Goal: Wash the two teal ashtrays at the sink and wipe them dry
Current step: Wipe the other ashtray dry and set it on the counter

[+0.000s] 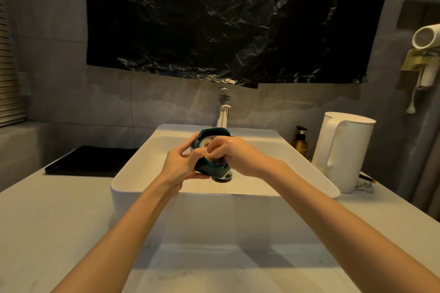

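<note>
One teal ashtray is held tilted on its side above the white sink basin, just under the chrome tap. My left hand grips it from the left and below. My right hand has its fingers curled inside the bowl, pressing on a pale wad that may be a cloth or sponge. A second ashtray is not in sight. I cannot tell whether water is running.
A black tray lies on the counter left of the basin. To the right stand a white kettle and an amber pump bottle. A hair dryer hangs on the right wall. The drain sits under the ashtray.
</note>
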Demonstrator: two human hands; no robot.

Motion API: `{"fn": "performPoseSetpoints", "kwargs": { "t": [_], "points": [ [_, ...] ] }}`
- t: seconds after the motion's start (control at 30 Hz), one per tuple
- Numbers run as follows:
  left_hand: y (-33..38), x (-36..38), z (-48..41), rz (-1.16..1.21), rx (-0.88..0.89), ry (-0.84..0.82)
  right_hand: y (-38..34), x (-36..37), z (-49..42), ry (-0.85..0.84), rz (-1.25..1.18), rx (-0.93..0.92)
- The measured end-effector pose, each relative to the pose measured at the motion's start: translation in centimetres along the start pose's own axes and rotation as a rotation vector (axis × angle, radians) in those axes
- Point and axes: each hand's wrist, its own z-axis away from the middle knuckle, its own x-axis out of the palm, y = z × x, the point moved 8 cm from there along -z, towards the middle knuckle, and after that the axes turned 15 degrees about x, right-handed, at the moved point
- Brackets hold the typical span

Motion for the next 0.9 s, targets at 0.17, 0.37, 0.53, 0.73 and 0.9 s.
{"fn": "performPoseSetpoints", "kwargs": {
  "t": [0.17, 0.37, 0.53, 0.73, 0.9],
  "points": [
    [0.0, 0.3, 0.1, -0.02, 0.003, -0.041, 1.9, 0.2, -0.1, -0.141, 0.147, 0.158],
    [0.1, 0.3, 0.1, -0.03, 0.001, -0.035, 0.6, -0.1, 0.4, 0.117, 0.67, -0.185],
    [0.0, 0.2, 0.2, -0.05, 0.001, -0.041, 1.2, 0.1, 1.2, 0.083, 0.341, -0.079],
    [0.0, 0.6, 0.3, -0.049, -0.014, -0.074, 1.2, 1.8, 0.8, 0.093, 0.228, -0.073],
    [0.2, 0.7, 0.3, -0.05, -0.01, -0.062, 0.8, 1.5, 0.7, 0.184, 0.488, -0.05]
  ]
}}
